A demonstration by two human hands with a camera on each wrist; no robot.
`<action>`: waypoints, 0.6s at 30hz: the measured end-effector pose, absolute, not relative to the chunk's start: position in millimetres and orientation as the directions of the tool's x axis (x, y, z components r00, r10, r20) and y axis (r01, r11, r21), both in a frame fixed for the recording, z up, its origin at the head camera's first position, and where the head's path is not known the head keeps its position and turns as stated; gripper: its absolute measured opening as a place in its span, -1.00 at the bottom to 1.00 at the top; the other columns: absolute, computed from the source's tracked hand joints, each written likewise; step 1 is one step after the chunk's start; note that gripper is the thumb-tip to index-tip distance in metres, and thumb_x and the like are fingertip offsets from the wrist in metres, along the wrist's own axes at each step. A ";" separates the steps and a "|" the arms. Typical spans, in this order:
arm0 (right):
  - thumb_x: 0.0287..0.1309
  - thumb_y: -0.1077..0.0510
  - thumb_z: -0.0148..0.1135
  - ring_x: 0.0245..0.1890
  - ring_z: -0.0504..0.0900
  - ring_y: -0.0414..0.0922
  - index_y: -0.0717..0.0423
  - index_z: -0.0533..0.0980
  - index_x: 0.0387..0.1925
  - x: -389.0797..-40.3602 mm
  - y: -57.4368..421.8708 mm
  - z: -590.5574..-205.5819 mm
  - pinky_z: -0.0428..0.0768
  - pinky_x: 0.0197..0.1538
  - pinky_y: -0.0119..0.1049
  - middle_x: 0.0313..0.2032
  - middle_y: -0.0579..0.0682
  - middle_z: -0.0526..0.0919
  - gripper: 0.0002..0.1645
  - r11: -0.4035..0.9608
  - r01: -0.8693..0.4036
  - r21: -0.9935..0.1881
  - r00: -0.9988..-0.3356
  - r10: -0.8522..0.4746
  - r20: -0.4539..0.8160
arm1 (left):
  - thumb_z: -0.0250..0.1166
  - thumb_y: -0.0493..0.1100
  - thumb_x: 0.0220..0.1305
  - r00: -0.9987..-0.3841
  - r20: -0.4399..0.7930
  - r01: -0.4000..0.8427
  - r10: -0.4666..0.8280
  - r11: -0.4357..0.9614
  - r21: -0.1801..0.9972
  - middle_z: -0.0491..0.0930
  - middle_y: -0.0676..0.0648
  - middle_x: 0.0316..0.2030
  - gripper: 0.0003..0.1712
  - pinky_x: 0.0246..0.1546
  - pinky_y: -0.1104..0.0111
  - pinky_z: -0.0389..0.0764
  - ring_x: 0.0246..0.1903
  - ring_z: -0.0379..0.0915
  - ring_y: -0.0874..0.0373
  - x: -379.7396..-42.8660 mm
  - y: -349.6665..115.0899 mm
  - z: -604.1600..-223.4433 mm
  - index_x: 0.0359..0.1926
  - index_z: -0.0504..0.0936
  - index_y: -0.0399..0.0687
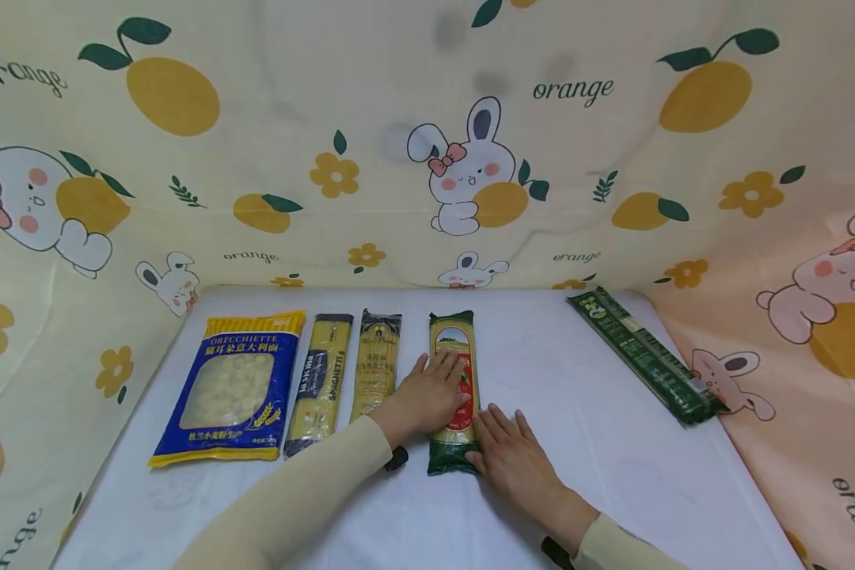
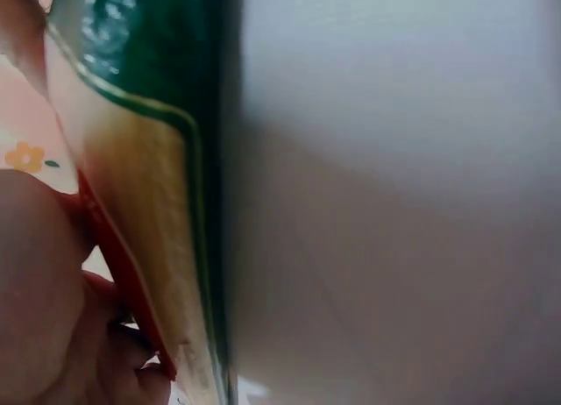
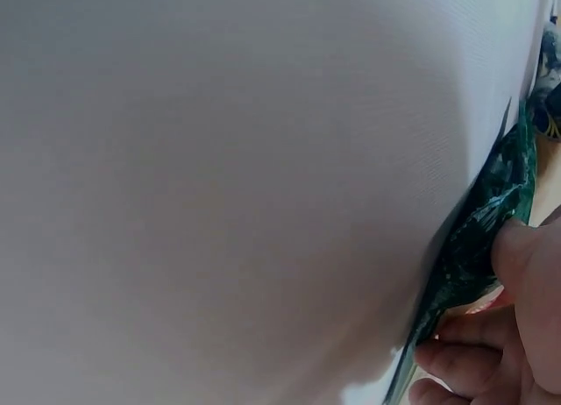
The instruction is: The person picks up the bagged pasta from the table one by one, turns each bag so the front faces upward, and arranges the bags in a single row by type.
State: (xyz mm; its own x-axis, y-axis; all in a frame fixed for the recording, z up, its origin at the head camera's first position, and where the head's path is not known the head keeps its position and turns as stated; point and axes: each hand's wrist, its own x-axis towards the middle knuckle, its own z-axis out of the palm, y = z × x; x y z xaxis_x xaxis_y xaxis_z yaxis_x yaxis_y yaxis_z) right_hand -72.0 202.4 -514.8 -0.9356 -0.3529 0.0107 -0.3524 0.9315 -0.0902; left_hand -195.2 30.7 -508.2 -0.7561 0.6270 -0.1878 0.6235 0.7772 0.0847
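A green, red and gold pasta packet (image 1: pixel 461 457) lies lengthwise on the white-covered table, its clear middle partly hidden by a hand. Across its red label my left hand (image 1: pixel 427 400) rests with fingers extended toward the packet's far end. At the packet's near right edge, my right hand (image 1: pixel 516 459) touches the side with its thumb over the green end (image 3: pixel 482 221) and its other fingers stretched forward. From the left wrist view, the packet's side (image 2: pixel 149 186) stands close to the camera, with the left fingers (image 2: pixel 114 361) along its upper face.
Left of it lie a gold spaghetti packet (image 1: pixel 378 356), another spaghetti packet (image 1: pixel 318 380) with a dark label, and a blue-and-yellow orecchiette bag (image 1: pixel 228 388). A long dark green packet (image 1: pixel 644 352) lies slanted at the right edge. Printed cloth (image 1: pixel 385 71) surrounds the table's back and sides.
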 end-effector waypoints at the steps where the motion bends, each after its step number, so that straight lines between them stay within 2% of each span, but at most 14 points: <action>1: 0.48 -0.13 0.24 0.51 0.39 0.18 0.28 0.45 0.43 -73.7 200.4 -515.1 0.26 0.51 0.27 0.43 0.21 0.51 -0.26 0.931 -0.354 -0.091 -0.935 -0.354 0.010 | -0.18 0.25 0.69 -0.759 -0.195 0.618 0.621 0.782 0.086 -0.07 -0.13 0.69 -0.20 0.63 -0.05 -0.05 0.69 -0.24 -0.04 -196.4 28.8 -507.3 0.69 0.03 -0.08; 10: 0.50 -0.14 0.21 0.53 0.36 0.17 0.28 0.43 0.45 -85.9 183.8 -515.1 0.26 0.52 0.25 0.44 0.20 0.50 -0.26 0.928 -0.357 -0.108 -0.933 -0.361 -0.011 | -0.16 0.24 0.70 -0.771 -0.237 0.596 0.591 0.801 0.061 -0.05 -0.16 0.69 -0.21 0.61 -0.12 -0.02 0.69 -0.23 -0.07 -205.4 16.6 -498.3 0.69 0.04 -0.10; 18: 0.51 -0.16 0.20 0.54 0.35 0.15 0.27 0.41 0.47 -91.7 175.0 -514.1 0.25 0.53 0.24 0.46 0.20 0.48 -0.24 0.931 -0.341 -0.129 -0.936 -0.349 -0.042 | -0.12 0.25 0.68 -0.747 -0.327 0.590 0.579 0.804 0.076 -0.04 -0.15 0.69 -0.20 0.61 -0.12 -0.02 0.69 -0.21 -0.08 -212.4 9.3 -480.9 0.68 0.07 -0.09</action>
State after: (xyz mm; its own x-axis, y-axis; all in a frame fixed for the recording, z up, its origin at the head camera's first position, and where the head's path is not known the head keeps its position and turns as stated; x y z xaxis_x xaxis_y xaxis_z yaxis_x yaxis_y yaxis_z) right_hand -91.7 175.0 -514.1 -0.9363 -0.3488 -0.0420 -0.3411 0.9312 -0.1286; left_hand -212.4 9.3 -480.9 -0.7465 0.5794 -0.3272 0.5902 0.8036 0.0764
